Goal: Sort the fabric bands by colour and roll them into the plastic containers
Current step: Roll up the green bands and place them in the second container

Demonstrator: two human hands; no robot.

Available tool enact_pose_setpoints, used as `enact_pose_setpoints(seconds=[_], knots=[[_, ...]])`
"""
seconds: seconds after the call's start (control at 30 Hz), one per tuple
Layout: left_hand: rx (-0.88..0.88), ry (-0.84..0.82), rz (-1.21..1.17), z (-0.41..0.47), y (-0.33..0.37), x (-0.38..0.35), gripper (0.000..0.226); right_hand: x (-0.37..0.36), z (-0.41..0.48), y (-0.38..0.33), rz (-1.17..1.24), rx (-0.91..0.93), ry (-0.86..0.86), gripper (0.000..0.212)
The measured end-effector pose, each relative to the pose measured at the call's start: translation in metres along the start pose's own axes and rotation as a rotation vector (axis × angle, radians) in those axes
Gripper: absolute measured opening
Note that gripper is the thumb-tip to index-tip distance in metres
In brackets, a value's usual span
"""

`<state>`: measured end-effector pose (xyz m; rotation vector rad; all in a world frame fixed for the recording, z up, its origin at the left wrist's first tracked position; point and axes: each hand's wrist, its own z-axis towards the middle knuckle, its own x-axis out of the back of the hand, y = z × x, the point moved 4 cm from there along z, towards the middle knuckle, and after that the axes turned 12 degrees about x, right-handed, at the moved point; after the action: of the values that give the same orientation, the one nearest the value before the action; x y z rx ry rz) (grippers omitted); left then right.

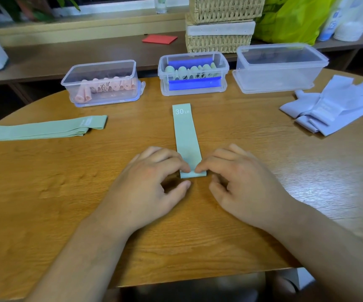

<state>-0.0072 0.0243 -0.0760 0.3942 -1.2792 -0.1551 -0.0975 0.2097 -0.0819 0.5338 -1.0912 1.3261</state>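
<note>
A pale green fabric band [186, 131] marked "30 LB" lies flat and lengthwise in the middle of the wooden table [56, 171]. My left hand [152, 182] and my right hand [239, 179] meet at its near end, fingertips pinching and pressing the edge, which is folded over. More green bands [41, 128] lie stacked at the left. Lilac bands [332, 105] are heaped at the right. The left container [102, 81] holds pink rolls, the middle container [193, 73] holds green rolls, and the right container [280, 66] looks empty.
Behind the table runs a low shelf with stacked wicker baskets [219, 25], a red card [159, 38], a bright green bag [291, 18] and white bottles [341, 20]. The table's rounded front edge is just below my forearms.
</note>
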Motion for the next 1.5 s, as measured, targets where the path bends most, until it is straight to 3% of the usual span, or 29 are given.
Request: enact_pose_setpoints(seconds=[0.37,0.6,1.03,1.23,1.5], knots=[[0.091,-0.026,0.078,0.006,-0.004,-0.006,0.057,-0.010,0.010,0.010,-0.088,-0.075,-0.013,0.036],[0.055,-0.029,0.037,0.004,0.001,-0.005,0.041,-0.013,0.011,0.012,-0.122,-0.097,-0.041,0.042],[0.163,-0.074,0.034,0.011,-0.003,-0.009,0.059,-0.013,0.024,0.023,-0.061,-0.155,0.032,0.029],[0.275,-0.066,-0.130,0.012,-0.011,-0.007,0.072,-0.015,0.037,0.030,-0.094,-0.152,-0.002,0.026],[0.311,-0.098,-0.201,0.009,-0.014,-0.005,0.071,-0.004,0.012,0.019,-0.007,-0.102,0.007,0.021]])
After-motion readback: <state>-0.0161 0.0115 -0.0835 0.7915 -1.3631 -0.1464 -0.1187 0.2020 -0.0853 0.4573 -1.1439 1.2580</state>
